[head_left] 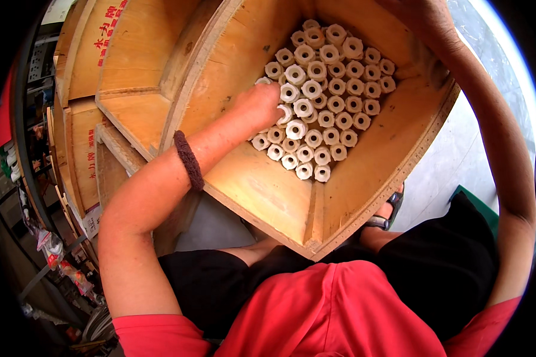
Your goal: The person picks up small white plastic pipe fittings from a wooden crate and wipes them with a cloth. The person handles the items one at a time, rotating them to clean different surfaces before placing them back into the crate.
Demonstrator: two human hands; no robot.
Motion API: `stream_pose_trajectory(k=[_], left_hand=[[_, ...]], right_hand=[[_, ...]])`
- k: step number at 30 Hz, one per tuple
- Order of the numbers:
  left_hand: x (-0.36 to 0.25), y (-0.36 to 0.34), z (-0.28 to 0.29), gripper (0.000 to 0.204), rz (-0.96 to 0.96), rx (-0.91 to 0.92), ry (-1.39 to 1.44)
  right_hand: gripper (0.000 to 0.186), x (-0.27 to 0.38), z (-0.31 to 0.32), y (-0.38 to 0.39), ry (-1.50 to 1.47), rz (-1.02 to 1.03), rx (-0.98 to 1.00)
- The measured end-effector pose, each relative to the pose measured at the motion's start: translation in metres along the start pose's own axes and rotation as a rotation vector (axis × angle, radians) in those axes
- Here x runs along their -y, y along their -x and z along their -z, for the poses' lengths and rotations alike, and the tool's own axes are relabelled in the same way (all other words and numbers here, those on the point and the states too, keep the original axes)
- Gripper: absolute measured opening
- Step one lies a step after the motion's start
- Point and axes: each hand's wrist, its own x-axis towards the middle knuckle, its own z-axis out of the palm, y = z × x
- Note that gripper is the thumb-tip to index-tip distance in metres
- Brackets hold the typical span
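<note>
The left hand (262,102), fingers pressed together among the white tubes (324,98) standing packed on end inside the tilted wooden crate (375,178), could topple the rows, while the right hand (426,24) grips the crate's far rim.

Location type: workshop or small factory storage area. Indicators: several plywood crates (125,65) stacked side by side; one open crate (363,178) packed with rows of white wound spools (324,95); bare concrete floor (458,154); metal racking with cluttered goods (36,178) along the left edge.
</note>
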Motion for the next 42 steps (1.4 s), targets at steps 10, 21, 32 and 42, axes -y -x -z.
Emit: stream_pose_trajectory(k=[10, 21, 32, 42], left_hand=[[0.002, -0.012, 0.0, 0.029, 0.013, 0.14, -0.035], [-0.01, -0.007, 0.005, 0.025, -0.017, 0.174, -0.217], [-0.023, -0.005, 0.035, 0.031, 0.062, 0.295, -0.193], [0.007, -0.011, -0.014, 0.054, 0.274, 0.789, 0.285]], right_hand=[[0.022, 0.001, 0.005, 0.001, 0.024, -0.019, 0.022], [0.023, -0.002, -0.001, 0.0, 0.006, 0.012, 0.012], [0.023, 0.004, 0.014, 0.003, 0.091, 0.001, 0.048], [0.022, -0.002, 0.004, 0.001, 0.067, 0.044, 0.011]])
